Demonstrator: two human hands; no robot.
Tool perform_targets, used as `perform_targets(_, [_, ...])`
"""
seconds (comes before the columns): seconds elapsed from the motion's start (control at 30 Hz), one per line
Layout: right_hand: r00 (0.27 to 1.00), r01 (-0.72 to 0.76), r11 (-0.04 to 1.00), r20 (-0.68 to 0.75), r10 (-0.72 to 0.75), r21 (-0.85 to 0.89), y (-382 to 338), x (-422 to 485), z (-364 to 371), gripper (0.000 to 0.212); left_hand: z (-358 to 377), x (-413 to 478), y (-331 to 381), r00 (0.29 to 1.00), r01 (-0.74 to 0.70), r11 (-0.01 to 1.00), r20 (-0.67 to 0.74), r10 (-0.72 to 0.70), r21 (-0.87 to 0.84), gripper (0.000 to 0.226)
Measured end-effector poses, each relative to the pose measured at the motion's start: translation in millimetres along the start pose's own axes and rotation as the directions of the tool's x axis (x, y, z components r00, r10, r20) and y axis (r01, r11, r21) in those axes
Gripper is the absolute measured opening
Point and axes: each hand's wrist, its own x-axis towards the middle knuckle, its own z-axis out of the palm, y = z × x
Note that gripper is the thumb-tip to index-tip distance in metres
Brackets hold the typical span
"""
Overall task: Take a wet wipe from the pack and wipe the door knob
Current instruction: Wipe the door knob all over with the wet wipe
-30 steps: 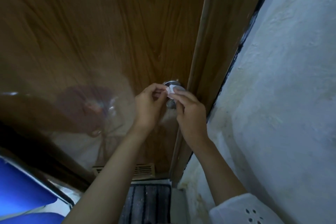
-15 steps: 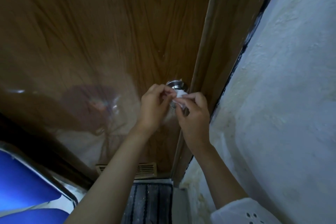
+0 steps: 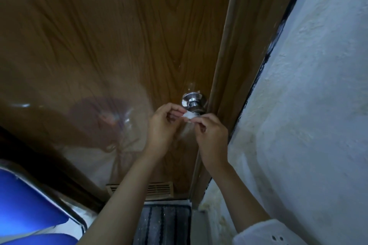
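A silver round door knob (image 3: 192, 101) sticks out of the brown wooden door (image 3: 119, 45) near its right edge. Just below the knob a small crumpled white wet wipe (image 3: 189, 116) is pinched between both hands. My left hand (image 3: 162, 127) grips its left end with thumb and fingertips. My right hand (image 3: 212, 133) grips its right end. The wipe hangs just in front of the knob's lower part; I cannot tell whether it touches the metal. The pack is not in view.
A wooden door frame (image 3: 229, 65) runs beside the knob, with a rough white wall (image 3: 308, 125) to the right. A vent grille (image 3: 159, 188) sits low in the door above a striped mat (image 3: 163, 223). A blue chair (image 3: 25, 211) stands at lower left.
Both hands have drawn down and slightly back from the knob with the wipe, so the knob now shows fully. The wipe is stretched between the two hands.
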Motion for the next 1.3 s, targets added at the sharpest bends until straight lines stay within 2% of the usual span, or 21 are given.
perform_targets(0.2, [0.999,0.044,0.999,-0.007,-0.044,-0.029,-7.2,7.0,-5.3,0.018,3.7,0.9,3.6,0.999,-0.011,0.997,-0.043,0.008,-0.071,0.027])
perform_targets(0.3, [0.997,0.005,1.0,0.071,-0.003,-0.02,-6.8,6.3,-6.0,0.018,2.4,-0.6,-0.8,0.999,0.035,0.997,-0.011,-0.036,-0.063,0.026])
perform_targets(0.4, [0.996,-0.034,0.998,0.086,0.03,0.045,-7.0,12.2,-12.4,0.015,2.3,-5.3,-2.6,1.0,0.015,0.999,-0.009,-0.016,-0.041,0.022])
perform_targets(0.5, [0.99,-0.14,0.94,0.078,0.121,0.313,-17.1,19.5,-23.2,0.018,-0.8,-4.4,4.0,0.998,0.057,0.964,-0.006,-0.06,-0.258,0.016])
perform_targets(0.57, [0.984,-0.178,0.88,0.109,0.144,0.441,-23.1,23.2,-29.7,0.022,-3.9,-3.0,10.0,0.999,0.035,0.927,0.011,-0.034,-0.374,0.013])
perform_targets(0.67, [0.967,-0.177,0.897,0.242,0.082,0.405,-27.5,27.9,-34.6,0.025,-7.1,-1.5,15.6,0.999,0.015,0.875,0.05,0.01,-0.484,0.012])
perform_targets(0.73, [0.963,-0.149,0.93,0.263,0.059,0.337,-27.2,28.6,-33.8,0.021,-7.4,-1.5,19.0,0.999,0.024,0.856,0.054,0.004,-0.517,0.012])
perform_targets(0.87, [0.973,-0.133,0.944,0.219,0.068,0.301,-25.9,28.1,-31.5,0.005,-8.6,-1.2,20.6,0.994,0.099,0.845,0.013,-0.109,-0.525,0.01])
perform_targets(0.97, [0.977,-0.15,0.937,0.193,0.091,0.315,-25.1,27.7,-30.3,0.001,-10.0,-0.1,19.0,0.978,0.202,0.804,0.063,-0.201,-0.56,0.008])
perform_targets(1.13, [0.969,-0.215,0.876,0.205,0.137,0.432,-28.0,28.7,-30.0,0.013,-7.2,1.7,18.5,0.957,0.272,0.809,0.233,-0.173,-0.52,0.031])
perform_targets(1.3, [0.966,-0.254,0.817,0.18,0.186,0.518,-28.1,30.9,-33.9,0.009,-11.2,1.8,16.5,0.948,0.255,0.858,0.29,-0.13,-0.446,0.008])
